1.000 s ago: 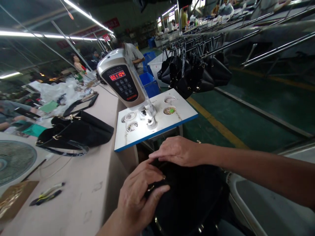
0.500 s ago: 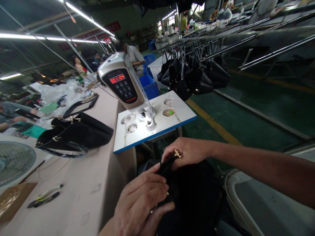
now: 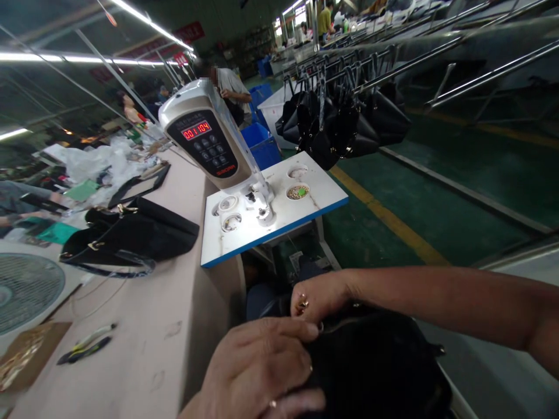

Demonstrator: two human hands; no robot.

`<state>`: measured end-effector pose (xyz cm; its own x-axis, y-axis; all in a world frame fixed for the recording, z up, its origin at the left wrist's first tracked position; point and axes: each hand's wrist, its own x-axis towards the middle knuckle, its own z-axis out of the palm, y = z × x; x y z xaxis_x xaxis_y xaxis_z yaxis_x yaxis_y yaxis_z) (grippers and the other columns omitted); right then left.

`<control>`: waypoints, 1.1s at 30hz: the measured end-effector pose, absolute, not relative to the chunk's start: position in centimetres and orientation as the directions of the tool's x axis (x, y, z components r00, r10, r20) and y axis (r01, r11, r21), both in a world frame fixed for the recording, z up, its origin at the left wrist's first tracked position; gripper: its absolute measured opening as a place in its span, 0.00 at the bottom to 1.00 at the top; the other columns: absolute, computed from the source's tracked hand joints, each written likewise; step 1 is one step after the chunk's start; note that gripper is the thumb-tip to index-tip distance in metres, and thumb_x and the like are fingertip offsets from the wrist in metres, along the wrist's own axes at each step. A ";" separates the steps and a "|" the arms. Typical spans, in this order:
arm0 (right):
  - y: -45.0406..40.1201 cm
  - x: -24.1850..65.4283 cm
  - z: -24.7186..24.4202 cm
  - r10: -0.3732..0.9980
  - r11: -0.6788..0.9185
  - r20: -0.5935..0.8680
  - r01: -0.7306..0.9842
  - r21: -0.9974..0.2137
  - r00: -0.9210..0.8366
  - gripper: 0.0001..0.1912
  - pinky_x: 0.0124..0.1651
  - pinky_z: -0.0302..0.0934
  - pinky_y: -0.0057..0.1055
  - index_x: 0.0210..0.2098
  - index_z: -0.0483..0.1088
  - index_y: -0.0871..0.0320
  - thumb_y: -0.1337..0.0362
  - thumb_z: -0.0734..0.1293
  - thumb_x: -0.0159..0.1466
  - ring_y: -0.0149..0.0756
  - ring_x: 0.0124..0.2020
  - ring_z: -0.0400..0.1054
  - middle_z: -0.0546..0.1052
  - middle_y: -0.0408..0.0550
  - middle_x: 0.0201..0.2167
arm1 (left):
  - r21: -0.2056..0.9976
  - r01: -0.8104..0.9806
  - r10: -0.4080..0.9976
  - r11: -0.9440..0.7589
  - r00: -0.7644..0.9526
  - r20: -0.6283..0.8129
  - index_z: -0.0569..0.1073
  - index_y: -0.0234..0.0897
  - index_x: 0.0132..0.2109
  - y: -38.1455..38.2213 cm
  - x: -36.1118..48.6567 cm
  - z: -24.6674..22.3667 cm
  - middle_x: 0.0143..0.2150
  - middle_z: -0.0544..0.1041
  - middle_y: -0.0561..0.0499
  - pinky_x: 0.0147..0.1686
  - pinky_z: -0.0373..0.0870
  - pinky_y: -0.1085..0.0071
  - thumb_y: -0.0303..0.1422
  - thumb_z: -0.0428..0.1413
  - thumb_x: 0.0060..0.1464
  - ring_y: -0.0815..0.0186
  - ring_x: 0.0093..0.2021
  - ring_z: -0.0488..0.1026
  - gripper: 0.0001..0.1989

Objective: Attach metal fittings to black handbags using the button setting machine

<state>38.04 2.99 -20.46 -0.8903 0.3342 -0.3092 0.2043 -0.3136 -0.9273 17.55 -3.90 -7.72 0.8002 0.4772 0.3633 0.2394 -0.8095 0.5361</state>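
A black bag (image 3: 375, 361) lies across my lap, below the machine's white table. My left hand (image 3: 262, 366) is closed on the bag's near left edge, fingers pressed together over the black material, with small gold bits showing at its fingers. Just beyond it, my right hand (image 3: 321, 295) is curled at the bag's top edge with gold-coloured hardware (image 3: 301, 302) between its fingers. The two hands nearly touch. Part of the right hand's fingers is hidden behind the left.
A machine (image 3: 209, 139) with a red display stands on a blue-edged white board (image 3: 279, 215). On the bench (image 3: 166, 314) are another black bag (image 3: 135, 233), pliers (image 3: 87, 343), a box of gold parts (image 3: 30, 355) and a fan (image 3: 26, 291). Black bags (image 3: 340, 122) hang behind.
My right hand has moved down and turned over, and the strap piece it held upright is no longer visible. More of the bag shows to the right. My left hand lies flatter over the bag.
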 end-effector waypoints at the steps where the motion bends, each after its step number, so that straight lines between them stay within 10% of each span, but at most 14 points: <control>1: 2.8 37.8 -20.6 0.445 -0.298 -0.324 0.204 -0.933 -0.835 0.27 0.25 0.53 0.25 0.28 0.75 0.61 0.42 0.79 0.51 0.26 0.24 0.60 0.70 0.37 0.21 | 0.559 0.263 0.528 -0.786 0.756 0.386 0.72 0.41 0.49 -3.6 17.7 -8.2 0.41 0.85 0.50 0.49 0.83 0.70 0.34 0.61 0.64 0.63 0.48 0.83 0.09; 7: 3.0 39.8 -17.2 0.918 -0.021 -0.046 0.068 -0.997 -0.394 0.25 0.46 0.69 0.33 0.49 0.76 0.57 0.55 0.79 0.55 0.37 0.43 0.74 0.80 0.47 0.44 | 0.693 0.368 0.754 -0.620 0.525 0.396 0.76 0.41 0.44 -2.2 17.8 -10.6 0.40 0.84 0.54 0.42 0.78 0.77 0.31 0.62 0.63 0.69 0.41 0.82 0.03; 12: 0.0 40.6 -14.4 0.792 0.529 0.364 0.254 -0.810 -0.491 0.28 0.68 0.59 0.49 0.60 0.73 0.53 0.49 0.72 0.64 0.48 0.63 0.68 0.77 0.52 0.59 | 0.817 0.441 0.921 -0.371 0.290 0.261 0.78 0.40 0.40 -1.5 17.2 -12.8 0.38 0.84 0.53 0.39 0.76 0.74 0.35 0.62 0.61 0.67 0.38 0.80 0.04; 16: -1.5 38.0 -17.4 0.873 0.390 0.199 0.391 -0.834 -0.446 0.39 0.63 0.63 0.50 0.65 0.69 0.57 0.42 0.73 0.62 0.52 0.59 0.72 0.77 0.57 0.59 | 0.856 0.490 0.986 -0.163 0.096 0.133 0.79 0.39 0.39 -1.0 17.1 -15.0 0.36 0.82 0.52 0.37 0.73 0.71 0.40 0.62 0.60 0.65 0.36 0.78 0.09; 33: -2.9 32.0 -21.8 0.950 0.250 0.100 0.532 -0.809 -0.296 0.12 0.46 0.58 0.40 0.37 0.73 0.57 0.54 0.72 0.64 0.43 0.40 0.70 0.79 0.47 0.35 | 0.892 0.410 0.981 0.192 -0.043 -0.191 0.81 0.37 0.50 0.0 15.1 -18.6 0.38 0.83 0.48 0.38 0.71 0.69 0.41 0.68 0.49 0.62 0.37 0.76 0.21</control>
<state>32.02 -2.88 -21.83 -0.2956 0.9501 0.0997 0.5321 0.2504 -0.8088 15.10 -0.02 -18.62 -0.0432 0.9806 -0.1911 0.4096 0.1919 0.8919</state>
